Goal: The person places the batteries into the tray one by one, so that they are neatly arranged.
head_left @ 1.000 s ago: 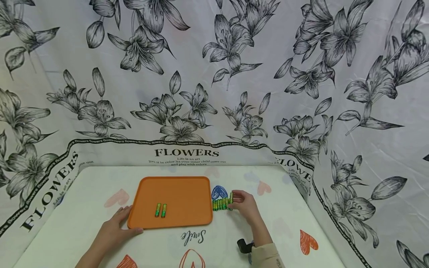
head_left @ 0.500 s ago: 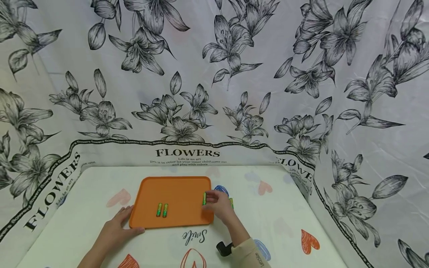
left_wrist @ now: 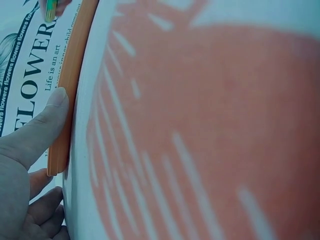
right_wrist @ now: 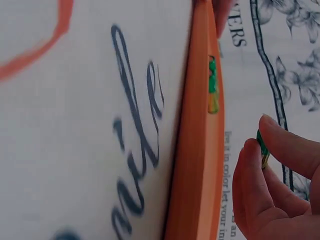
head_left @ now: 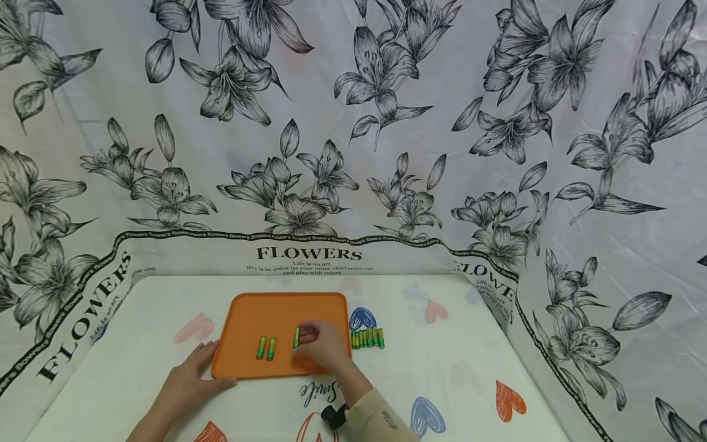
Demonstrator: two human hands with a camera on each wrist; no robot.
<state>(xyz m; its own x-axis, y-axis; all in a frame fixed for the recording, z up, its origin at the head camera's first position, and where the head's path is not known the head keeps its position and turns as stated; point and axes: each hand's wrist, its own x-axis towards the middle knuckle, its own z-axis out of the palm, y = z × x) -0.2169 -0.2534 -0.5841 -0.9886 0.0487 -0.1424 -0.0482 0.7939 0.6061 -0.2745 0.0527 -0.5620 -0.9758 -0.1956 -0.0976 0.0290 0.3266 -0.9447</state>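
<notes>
An orange tray (head_left: 251, 313) lies on the table. My left hand (head_left: 188, 382) holds its near left corner, thumb (left_wrist: 50, 117) on the front rim and the other fingers at the left side. Two green-and-yellow batteries, a left one (head_left: 261, 347) and a right one (head_left: 271, 348), lie side by side in the tray. My right hand (head_left: 323, 347) pinches another battery (head_left: 296, 337) between thumb and fingertips, above the tray's right half. In the right wrist view that battery (right_wrist: 263, 150) is held upright, clear of the tray's rim.
Several more batteries (head_left: 367, 338) stand in a close row beside the tray's right edge. The white tablecloth (head_left: 464, 344) bears printed hearts and lettering. A flower-printed curtain (head_left: 397, 123) closes off the back and sides.
From the row at the right, my right hand has lifted one battery and carried it left over the tray. My left hand stays at the tray's corner.
</notes>
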